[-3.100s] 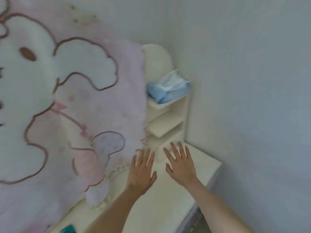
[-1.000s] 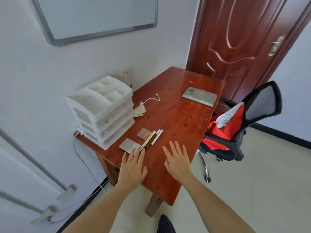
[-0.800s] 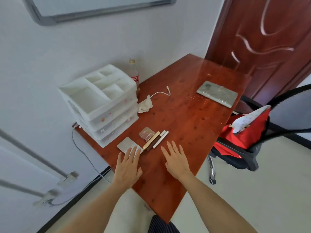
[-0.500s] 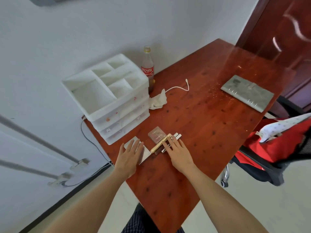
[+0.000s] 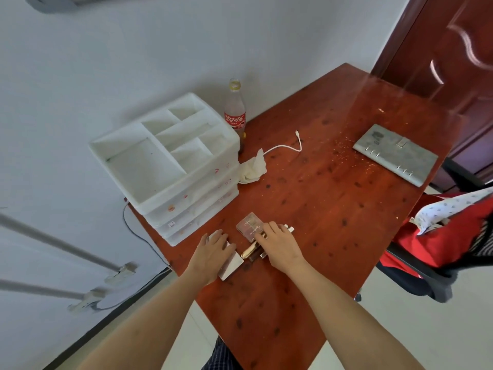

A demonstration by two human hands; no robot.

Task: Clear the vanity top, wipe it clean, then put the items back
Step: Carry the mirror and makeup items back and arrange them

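Head view: against the wall at the left, a white drawer organizer (image 5: 165, 161) stands on the red-brown counter (image 5: 333, 209). Just in front of it, the left hand (image 5: 213, 252) lies on a flat silver case (image 5: 232, 265), fingers bent over its far edge. Beside that, the right hand (image 5: 277, 244) curls over a gold tube (image 5: 250, 251) and thin white sticks (image 5: 289, 229), touching a pink compact (image 5: 248, 225). Far right lies a grey binder (image 5: 394, 154).
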